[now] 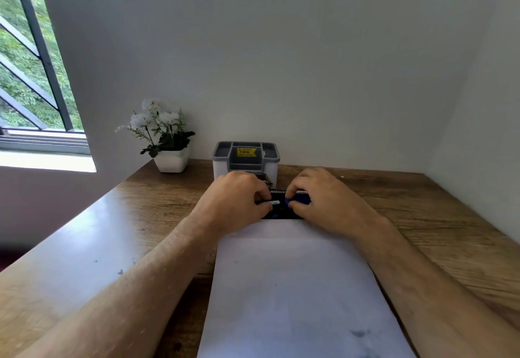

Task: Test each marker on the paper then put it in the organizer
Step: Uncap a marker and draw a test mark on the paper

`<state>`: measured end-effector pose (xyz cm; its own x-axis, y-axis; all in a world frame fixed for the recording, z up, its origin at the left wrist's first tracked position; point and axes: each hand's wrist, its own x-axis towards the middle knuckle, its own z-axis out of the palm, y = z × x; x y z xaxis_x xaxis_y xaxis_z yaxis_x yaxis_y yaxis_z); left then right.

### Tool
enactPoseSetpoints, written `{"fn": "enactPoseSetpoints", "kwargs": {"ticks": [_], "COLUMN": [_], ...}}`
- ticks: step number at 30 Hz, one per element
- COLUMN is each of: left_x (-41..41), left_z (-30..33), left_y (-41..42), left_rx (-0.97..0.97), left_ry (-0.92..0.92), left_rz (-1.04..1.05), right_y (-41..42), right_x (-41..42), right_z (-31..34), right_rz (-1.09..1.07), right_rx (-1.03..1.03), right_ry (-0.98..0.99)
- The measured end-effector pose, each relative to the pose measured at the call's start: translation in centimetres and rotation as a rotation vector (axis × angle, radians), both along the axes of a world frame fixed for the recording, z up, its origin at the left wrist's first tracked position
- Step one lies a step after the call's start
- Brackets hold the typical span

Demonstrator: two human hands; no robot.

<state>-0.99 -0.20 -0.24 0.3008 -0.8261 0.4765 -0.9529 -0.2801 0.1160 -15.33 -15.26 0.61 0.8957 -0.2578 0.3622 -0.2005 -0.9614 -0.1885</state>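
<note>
The marker (pixel 281 202), dark-bodied with a white label and a blue end, sits between my two hands just past the far edge of the paper (pixel 287 287), over a dark flat thing that I take for the marker pack (pixel 281 215); I cannot tell whether more markers lie in it. My left hand (pixel 239 202) has its fingers curled round the labelled barrel, and my right hand (pixel 318 197) pinches the blue end, which I judge to be the cap. So I read this as the uncapping, with no test stroke made yet; the sheet looks unmarked apart from a faint grey smudge near its close edge.

What worries me first is the pull itself. If the cap gives suddenly, my hands will fly apart and the bare tip could streak my fingers or the wooden desk (pixel 422 217) instead of the sheet. The paper lies loose, with nothing holding it, so a firm stroke could drag or wrinkle it, and heavy ink might bleed through to the wood.

The organizer (pixel 246 157) stands just behind my left hand, against the wall, with a yellow price sticker on it. A careless backward jerk of my knuckles could knock it, and beyond it the little white pot of flowers (pixel 166 138) is near enough to be nudged in turn. Dropping the marker in uncapped would also dry it out.
</note>
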Motion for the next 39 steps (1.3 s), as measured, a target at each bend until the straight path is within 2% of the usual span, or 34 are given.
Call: {"fn": "enactPoseSetpoints", "kwargs": {"ticks": [3, 6, 9, 11, 13, 18, 21, 23, 25, 29, 34, 39], "left_x": [-0.8, -1.9, -2.7, -3.3, -4.1, -4.6, -3.7, -3.1, -2.6, -2.0, -1.7, -1.9], "left_z": [0.4, 0.6, 0.3, 0.4, 0.6, 1.3, 2.3, 3.8, 4.9, 4.0, 2.2, 1.9], "left_y": [0.3, 0.3, 0.1, -0.1, -0.1, 0.7, 0.8, 0.8, 0.7, 0.6, 0.6, 0.3], "left_rx": [-0.127, -0.346, -0.404, -0.416, -0.429, -0.490, -0.710, -0.777, -0.711, -0.655, -0.721, -0.753], "left_ry": [0.192, 0.589, 0.985, 1.135, 1.181, 1.085, 1.109, 1.170, 1.249, 1.372, 1.514, 1.526], "left_rz": [0.036, 0.041, -0.027, -0.098, -0.164, -0.217, -0.223, -0.303, -0.385, -0.426, -0.462, -0.461], "right_y": [0.1, 0.6, 1.6, 2.0, 2.8, 4.5, 5.0, 5.1, 5.3, 5.0, 4.8, 4.9], "right_x": [-0.2, 0.1, 0.2, 0.1, -0.1, -0.7, -1.1, -0.9, -0.7, -0.7, -0.9, -1.0], "right_z": [-0.1, 0.3, 1.5, 1.8, 2.0, 2.9, 3.5, 3.4, 3.0, 2.2, 2.2, 2.4], "right_rz": [-0.002, -0.088, -0.177, -0.085, -0.024, 0.040, 0.109, 0.109, 0.091, 0.008, -0.019, -0.079], "right_rx": [0.082, 0.261, 0.600, 0.877, 1.053, 1.215, 1.189, 1.119, 1.027, 0.592, 0.422, 0.321], "right_ry": [-0.117, -0.380, -0.475, -0.458, -0.455, -0.591, -0.594, -0.559, -0.517, -0.460, -0.443, -0.407]}}
